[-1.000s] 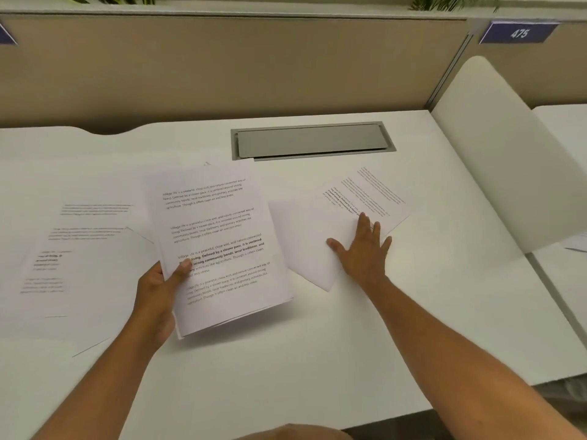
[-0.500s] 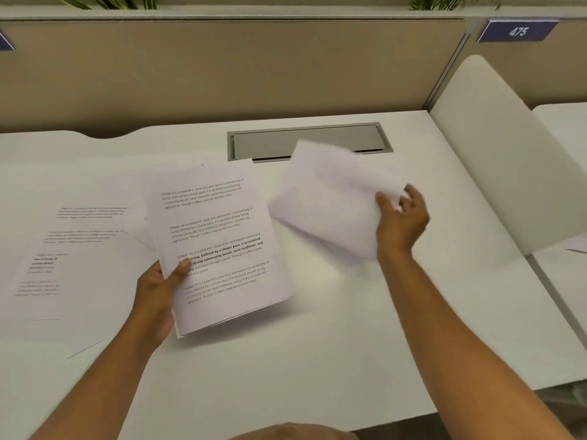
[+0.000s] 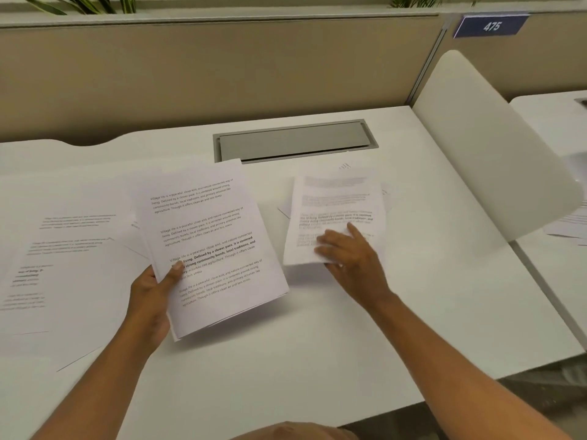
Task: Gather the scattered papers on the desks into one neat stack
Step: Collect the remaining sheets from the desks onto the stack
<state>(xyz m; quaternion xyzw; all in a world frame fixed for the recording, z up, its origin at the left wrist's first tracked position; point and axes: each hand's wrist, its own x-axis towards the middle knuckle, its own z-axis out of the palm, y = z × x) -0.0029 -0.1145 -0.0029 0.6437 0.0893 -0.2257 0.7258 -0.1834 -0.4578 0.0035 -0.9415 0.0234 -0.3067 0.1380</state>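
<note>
The left hand [image 3: 152,290] is closed around the lower left edge of a sheaf of printed papers [image 3: 206,242], thumb pressed on the top page and the other fingers hidden beneath, so the sheaf tilts up off the white bench [image 3: 317,344]. Just to the right of that sheaf, the right hand [image 3: 346,255] lies with fingers spread and slightly bent on the lower part of a printed sheet [image 3: 333,214]; its fingertips press the page, but whether it grips the paper or only rests on it I cannot tell. The print on that sheet is blurred. Edges of another page peek out from under it on both sides.

To the left of the left hand, several loose pages [image 3: 63,249] lie flat and overlapping on the bench. Beyond both hands a grey cable hatch [image 3: 295,141] is set into the bench top. Well to the right of the right hand stands a curved white divider [image 3: 486,147], with more papers [image 3: 568,223] lying just past it on the neighbouring bench. A blue sign [image 3: 491,26] reading 475 hangs on the beige partition [image 3: 206,74].
</note>
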